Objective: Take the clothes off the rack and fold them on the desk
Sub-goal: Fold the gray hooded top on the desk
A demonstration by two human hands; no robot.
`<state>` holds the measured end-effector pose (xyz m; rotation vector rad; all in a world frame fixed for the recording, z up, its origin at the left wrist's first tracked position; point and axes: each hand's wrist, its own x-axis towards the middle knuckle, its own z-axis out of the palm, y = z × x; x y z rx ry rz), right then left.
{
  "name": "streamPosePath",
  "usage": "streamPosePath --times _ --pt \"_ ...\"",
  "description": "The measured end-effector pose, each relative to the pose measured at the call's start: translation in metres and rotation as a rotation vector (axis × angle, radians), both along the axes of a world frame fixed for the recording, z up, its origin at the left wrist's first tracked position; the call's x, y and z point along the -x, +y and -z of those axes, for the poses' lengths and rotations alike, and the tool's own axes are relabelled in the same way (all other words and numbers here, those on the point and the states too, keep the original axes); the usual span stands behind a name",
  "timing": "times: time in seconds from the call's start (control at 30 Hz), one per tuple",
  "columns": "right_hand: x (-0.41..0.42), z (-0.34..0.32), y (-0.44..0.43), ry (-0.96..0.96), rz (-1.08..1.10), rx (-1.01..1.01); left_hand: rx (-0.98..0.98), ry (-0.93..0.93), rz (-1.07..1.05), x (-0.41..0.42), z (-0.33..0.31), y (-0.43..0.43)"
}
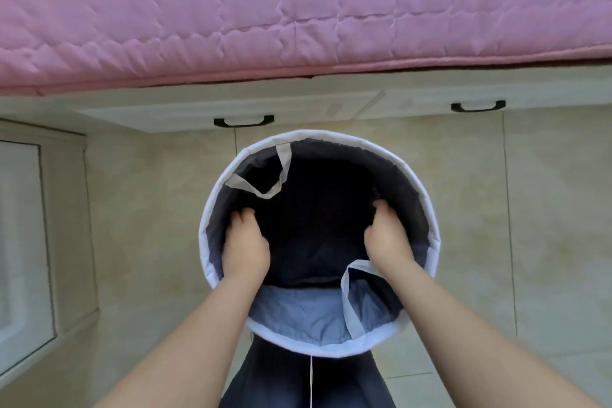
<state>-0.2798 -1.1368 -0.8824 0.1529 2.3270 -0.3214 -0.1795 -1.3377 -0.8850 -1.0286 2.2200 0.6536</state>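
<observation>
While hamper [331,349] sits on tile floor [142,209] by bed [231,10] | left grip [245,242], right grip [387,237] inside, closure unclear

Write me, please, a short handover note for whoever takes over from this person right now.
Left hand: inside the laundry basket, fingers curled into the dark cloth.
Right hand: likewise, gripping that cloth on the other side.
Basket stands on the tiled floor beside the pink bed. Rack and desk are out of view.
Done: nothing folded in view.
Left: lift the cloth out, take it to the desk, fold it.
</observation>
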Motion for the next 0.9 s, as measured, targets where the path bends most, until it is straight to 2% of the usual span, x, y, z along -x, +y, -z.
streamPosePath --times 0.13,0.27,0.4,0.6,0.7,0.73,0.9 --pt "0.005 -0.075 -0.003 0.075 -0.055 0.074 -0.102 0.046 0.015 0.008 -0.075 -0.005" --pt "0.032 -0.180 -0.006 0.228 0.085 0.334 -0.129 0.170 0.078 0.049 -0.177 -0.009" --pt "0.054 -0.306 0.006 0.412 0.125 0.424 -0.169 0.309 0.174 0.096 -0.296 -0.004" --pt "0.073 -0.500 0.064 0.669 0.260 0.462 -0.233 0.622 0.268 0.158 -0.484 0.042" --pt "0.071 -0.577 0.104 0.758 0.282 0.442 -0.291 0.705 0.355 0.177 -0.551 0.075" --pt "0.066 -0.613 0.130 0.787 0.320 0.435 -0.311 0.743 0.420 0.187 -0.585 0.100" --pt "0.023 -0.709 0.237 0.955 0.410 0.342 -0.425 0.882 0.619 0.196 -0.695 0.216"
